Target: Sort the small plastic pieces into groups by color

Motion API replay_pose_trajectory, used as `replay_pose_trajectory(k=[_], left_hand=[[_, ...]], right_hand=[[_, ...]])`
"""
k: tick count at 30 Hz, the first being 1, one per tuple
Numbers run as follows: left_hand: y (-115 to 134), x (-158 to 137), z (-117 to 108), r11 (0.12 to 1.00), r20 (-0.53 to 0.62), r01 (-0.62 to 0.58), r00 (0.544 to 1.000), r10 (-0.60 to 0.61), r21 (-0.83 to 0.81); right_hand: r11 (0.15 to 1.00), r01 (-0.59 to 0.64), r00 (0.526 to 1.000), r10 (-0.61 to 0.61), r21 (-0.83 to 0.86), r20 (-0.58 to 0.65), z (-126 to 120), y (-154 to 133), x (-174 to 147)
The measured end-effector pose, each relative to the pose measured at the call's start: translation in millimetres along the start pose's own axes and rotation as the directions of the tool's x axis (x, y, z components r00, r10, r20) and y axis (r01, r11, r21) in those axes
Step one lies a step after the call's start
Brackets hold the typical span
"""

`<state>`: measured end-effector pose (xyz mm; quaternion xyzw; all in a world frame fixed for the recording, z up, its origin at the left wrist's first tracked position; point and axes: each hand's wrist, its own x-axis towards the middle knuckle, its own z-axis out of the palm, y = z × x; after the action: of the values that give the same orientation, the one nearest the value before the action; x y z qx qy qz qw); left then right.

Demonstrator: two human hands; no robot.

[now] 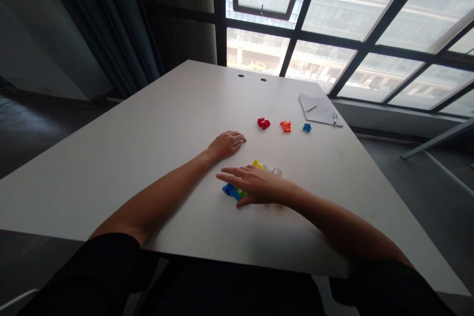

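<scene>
My right hand (255, 183) hovers over a small pile of plastic pieces, palm down, with the thumb apart from the fingers. Blue pieces (230, 190) and a bit of green (240, 192) show beneath it. Beyond its knuckles lie a yellow piece (256, 164) and clear pieces (276, 172); the rest of the pile is hidden by the hand. Farther forward, my left hand (225, 144) rests on the table with its fingers stretched out. A small whitish spot shows under its fingertips, too small to make out.
Past my hands on the white table (163, 123) sit separate clusters of red pieces (263, 123), orange pieces (286, 126) and blue pieces (307, 128). A sheet of paper (320, 108) with a pen (311, 108) and a marker (335, 119) lies near the right edge. Windows stand behind the table.
</scene>
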<state>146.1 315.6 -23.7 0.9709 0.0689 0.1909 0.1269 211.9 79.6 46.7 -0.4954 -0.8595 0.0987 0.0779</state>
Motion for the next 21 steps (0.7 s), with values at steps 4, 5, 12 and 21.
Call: replay_pose_trajectory(k=[4, 5, 12, 21], left_hand=[[-1.8, 0.4, 2.6, 1.0, 0.011, 0.004, 1.0, -0.004, -0.004], [-1.8, 0.5, 2.7, 1.0, 0.011, 0.007, 1.0, -0.007, -0.009], [-0.8, 0.6, 0.9, 1.0, -0.001, 0.004, 1.0, -0.004, -0.022], [0.3, 0.5, 0.8, 1.0, -0.003, 0.012, 1.0, -0.012, -0.018]], right_hand=[[0.994, -0.064, 0.997, 0.068, -0.092, 0.036, -11.2, 12.1, -11.3], [0.989, -0.07, 0.995, 0.079, -0.129, 0.065, -14.7, 12.7, -13.2], [0.984, -0.047, 0.995, 0.062, -0.173, 0.077, -25.9, -4.3, -13.0], [0.953, -0.171, 0.977, 0.196, -0.25, 0.08, -25.4, -4.8, -14.5]])
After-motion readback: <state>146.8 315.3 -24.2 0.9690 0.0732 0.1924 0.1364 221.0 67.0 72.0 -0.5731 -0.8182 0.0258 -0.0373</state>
